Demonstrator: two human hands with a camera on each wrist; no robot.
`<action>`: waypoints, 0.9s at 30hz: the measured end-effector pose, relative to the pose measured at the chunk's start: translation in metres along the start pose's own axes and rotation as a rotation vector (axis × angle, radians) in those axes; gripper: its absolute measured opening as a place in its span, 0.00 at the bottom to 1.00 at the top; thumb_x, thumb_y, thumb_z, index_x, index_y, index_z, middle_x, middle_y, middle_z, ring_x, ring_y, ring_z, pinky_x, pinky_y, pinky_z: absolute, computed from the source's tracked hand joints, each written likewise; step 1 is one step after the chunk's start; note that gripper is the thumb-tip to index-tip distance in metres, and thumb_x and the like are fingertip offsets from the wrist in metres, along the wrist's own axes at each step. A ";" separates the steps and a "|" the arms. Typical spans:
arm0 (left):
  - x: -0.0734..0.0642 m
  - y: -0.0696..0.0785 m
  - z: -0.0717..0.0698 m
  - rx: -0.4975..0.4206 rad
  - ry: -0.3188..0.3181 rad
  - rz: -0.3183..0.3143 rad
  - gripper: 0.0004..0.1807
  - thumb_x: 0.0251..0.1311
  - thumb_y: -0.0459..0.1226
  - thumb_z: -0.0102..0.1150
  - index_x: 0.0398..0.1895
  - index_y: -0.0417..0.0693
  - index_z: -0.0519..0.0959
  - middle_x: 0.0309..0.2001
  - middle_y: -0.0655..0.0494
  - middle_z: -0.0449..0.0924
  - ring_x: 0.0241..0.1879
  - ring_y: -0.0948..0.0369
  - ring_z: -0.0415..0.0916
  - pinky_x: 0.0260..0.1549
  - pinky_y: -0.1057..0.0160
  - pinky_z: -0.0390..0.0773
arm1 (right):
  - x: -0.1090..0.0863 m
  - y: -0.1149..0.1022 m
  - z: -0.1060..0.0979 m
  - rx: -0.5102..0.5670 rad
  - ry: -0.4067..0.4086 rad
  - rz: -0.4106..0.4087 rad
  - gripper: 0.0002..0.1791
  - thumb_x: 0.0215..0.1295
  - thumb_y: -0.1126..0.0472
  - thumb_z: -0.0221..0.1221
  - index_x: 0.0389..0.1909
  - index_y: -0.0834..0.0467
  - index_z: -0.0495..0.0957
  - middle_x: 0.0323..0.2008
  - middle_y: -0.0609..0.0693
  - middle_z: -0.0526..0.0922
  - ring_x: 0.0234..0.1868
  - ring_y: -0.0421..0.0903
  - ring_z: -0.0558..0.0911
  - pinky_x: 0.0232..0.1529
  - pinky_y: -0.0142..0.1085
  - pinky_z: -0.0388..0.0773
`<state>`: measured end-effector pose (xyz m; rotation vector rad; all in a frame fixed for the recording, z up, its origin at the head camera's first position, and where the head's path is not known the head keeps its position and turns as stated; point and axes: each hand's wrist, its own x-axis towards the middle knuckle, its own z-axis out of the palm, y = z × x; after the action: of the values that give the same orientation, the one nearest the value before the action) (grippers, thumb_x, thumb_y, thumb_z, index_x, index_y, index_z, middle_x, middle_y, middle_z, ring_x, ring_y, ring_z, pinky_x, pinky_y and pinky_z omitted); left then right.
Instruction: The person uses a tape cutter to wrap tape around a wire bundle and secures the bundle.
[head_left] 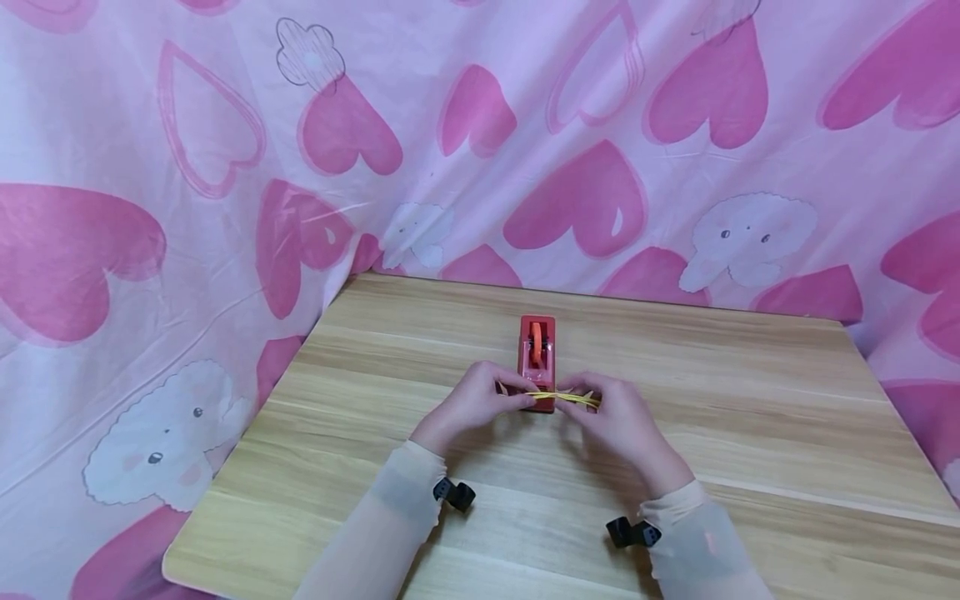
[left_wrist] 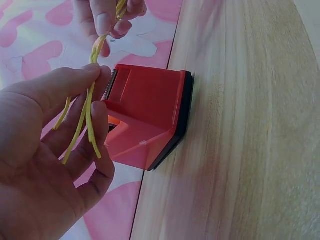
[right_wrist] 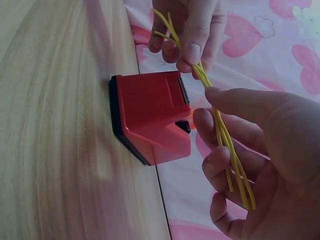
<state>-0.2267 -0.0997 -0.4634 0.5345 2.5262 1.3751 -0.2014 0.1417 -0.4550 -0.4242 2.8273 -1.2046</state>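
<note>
Between both hands runs a thin bundle of yellow strings point(right_wrist: 226, 131), held level over the front end of a red tape dispenser point(head_left: 537, 358). My left hand point(head_left: 480, 396) pinches the bundle between thumb and index finger, and a few loose ends hang past its fingers point(left_wrist: 95, 120). My right hand point(head_left: 618, 417) pinches the same bundle close by, its other fingers loosely curled, with the loose ends lying across the palm side. The dispenser has an orange tape core point(head_left: 536, 343), a toothed cutting edge point(right_wrist: 184, 90) and a black base point(left_wrist: 186, 100).
The dispenser stands on a wood-grain table point(head_left: 375, 350). A pink cloth point(head_left: 465, 208) with hearts and white cartoon animals hangs behind the table and along its left side. A small black device point(head_left: 454, 495) is strapped to each wrist.
</note>
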 end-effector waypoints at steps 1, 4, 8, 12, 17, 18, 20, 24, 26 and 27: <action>0.000 0.000 0.000 0.010 0.008 0.005 0.06 0.63 0.41 0.72 0.42 0.62 0.92 0.41 0.66 0.89 0.32 0.64 0.72 0.30 0.66 0.72 | 0.000 0.000 0.000 0.009 -0.013 0.006 0.12 0.66 0.51 0.70 0.48 0.46 0.87 0.39 0.42 0.88 0.34 0.44 0.78 0.35 0.36 0.76; 0.001 -0.002 0.001 0.029 0.034 0.049 0.07 0.63 0.39 0.72 0.42 0.60 0.92 0.45 0.63 0.90 0.38 0.65 0.77 0.36 0.65 0.75 | 0.002 0.002 -0.001 0.046 -0.048 0.018 0.09 0.69 0.49 0.67 0.46 0.45 0.88 0.42 0.42 0.89 0.37 0.45 0.79 0.39 0.38 0.77; 0.001 -0.004 0.003 0.070 0.064 0.114 0.07 0.61 0.37 0.73 0.42 0.55 0.92 0.46 0.58 0.91 0.48 0.64 0.83 0.50 0.63 0.80 | 0.002 0.005 -0.001 0.090 -0.090 0.041 0.11 0.74 0.50 0.62 0.50 0.48 0.87 0.42 0.44 0.89 0.41 0.44 0.82 0.45 0.41 0.78; 0.001 -0.004 0.003 0.095 0.085 0.139 0.07 0.61 0.37 0.74 0.41 0.55 0.92 0.45 0.58 0.91 0.50 0.63 0.85 0.55 0.60 0.81 | 0.003 0.007 0.000 0.104 -0.099 0.040 0.12 0.76 0.53 0.60 0.52 0.51 0.86 0.43 0.47 0.89 0.44 0.44 0.84 0.48 0.42 0.80; 0.001 -0.004 0.004 0.086 0.100 0.141 0.07 0.60 0.36 0.74 0.41 0.55 0.92 0.44 0.59 0.91 0.48 0.64 0.85 0.53 0.61 0.81 | 0.003 0.008 0.002 0.120 -0.074 0.020 0.08 0.74 0.55 0.62 0.49 0.48 0.86 0.45 0.47 0.89 0.43 0.44 0.83 0.46 0.40 0.80; 0.001 -0.005 0.004 0.084 0.104 0.139 0.07 0.60 0.36 0.75 0.40 0.55 0.92 0.44 0.59 0.91 0.48 0.64 0.84 0.52 0.61 0.81 | 0.004 0.008 0.002 0.121 -0.068 0.013 0.07 0.73 0.55 0.63 0.48 0.47 0.86 0.45 0.46 0.89 0.43 0.45 0.83 0.46 0.40 0.80; 0.001 -0.005 0.004 0.080 0.113 0.134 0.07 0.59 0.36 0.75 0.40 0.55 0.92 0.43 0.60 0.91 0.47 0.65 0.84 0.51 0.61 0.81 | 0.004 0.007 0.003 0.129 -0.057 -0.001 0.07 0.72 0.55 0.64 0.48 0.46 0.86 0.44 0.45 0.88 0.42 0.45 0.82 0.45 0.40 0.79; 0.000 -0.007 0.005 0.071 0.122 0.124 0.07 0.59 0.36 0.75 0.39 0.56 0.92 0.43 0.60 0.91 0.46 0.65 0.83 0.49 0.62 0.80 | 0.004 0.007 0.006 0.112 -0.033 -0.033 0.06 0.71 0.57 0.66 0.46 0.45 0.86 0.45 0.44 0.88 0.44 0.45 0.82 0.47 0.42 0.79; 0.000 -0.007 0.005 0.069 0.120 0.112 0.07 0.59 0.36 0.75 0.39 0.56 0.92 0.43 0.61 0.90 0.44 0.66 0.82 0.45 0.63 0.79 | 0.004 0.007 0.007 0.097 -0.022 -0.048 0.06 0.71 0.57 0.66 0.45 0.44 0.86 0.45 0.43 0.89 0.45 0.44 0.83 0.49 0.43 0.79; -0.001 -0.007 0.005 0.064 0.113 0.102 0.07 0.59 0.36 0.75 0.39 0.57 0.92 0.41 0.63 0.90 0.42 0.66 0.81 0.43 0.63 0.78 | 0.004 0.006 0.007 0.091 -0.018 -0.058 0.06 0.70 0.57 0.66 0.45 0.44 0.86 0.45 0.43 0.89 0.45 0.44 0.83 0.49 0.43 0.80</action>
<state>-0.2257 -0.0998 -0.4721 0.6226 2.6753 1.4001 -0.2058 0.1400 -0.4640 -0.5117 2.7501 -1.3272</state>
